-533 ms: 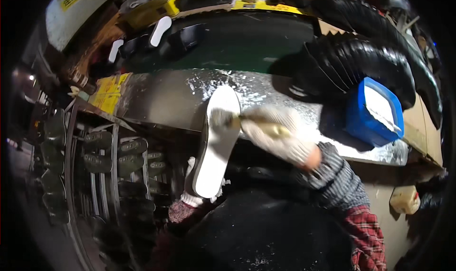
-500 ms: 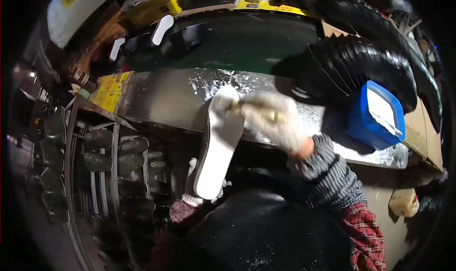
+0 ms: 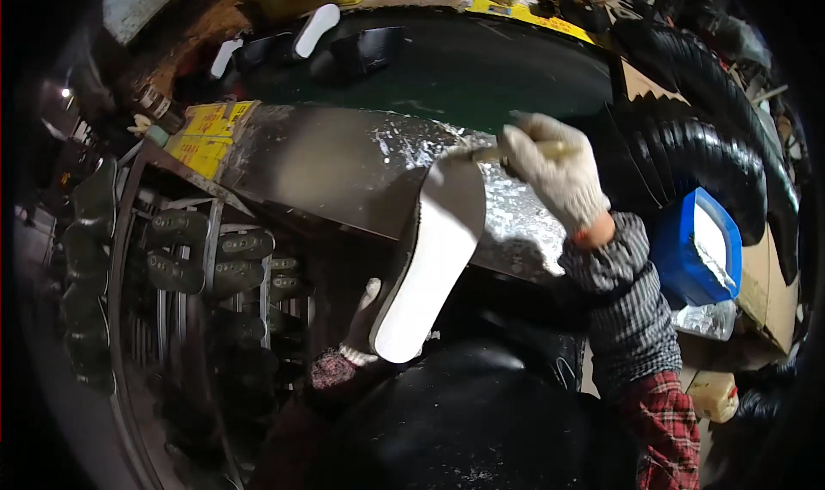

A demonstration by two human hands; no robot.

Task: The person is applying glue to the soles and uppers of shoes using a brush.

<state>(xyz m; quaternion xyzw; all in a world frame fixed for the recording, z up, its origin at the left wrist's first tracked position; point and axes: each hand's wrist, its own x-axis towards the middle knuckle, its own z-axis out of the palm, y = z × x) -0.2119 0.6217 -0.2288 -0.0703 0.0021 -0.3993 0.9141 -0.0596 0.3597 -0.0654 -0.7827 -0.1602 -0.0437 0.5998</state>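
Note:
A shoe-shaped piece with its white sole point(image 3: 430, 271) turned up slants in front of me, a dark edge showing along its left side. My left hand point(image 3: 364, 320), in a pale glove, holds it from beneath near the lower end; the thumb shows beside it and most fingers are hidden. In my right hand point(image 3: 559, 170), also gloved, is a brush point(image 3: 490, 155) with a light handle, gripped between the fingers. Its tip meets the sole's far, wide end, which lies in shadow. To the right, a blue tub point(image 3: 669, 262) holds white stuff.
A metal bench point(image 3: 335, 159) smeared with white lies ahead, a dark green belt point(image 3: 481, 69) behind it. White soles point(image 3: 316, 31) rest on the belt. Black ribbed hoses point(image 3: 687, 137) curve at right. At left stands a rack point(image 3: 210, 249) of dark green shoes.
My right hand and the brush have moved up and right relative to the sole's wide end. The sole has tilted further right. The whole view has shifted slightly.

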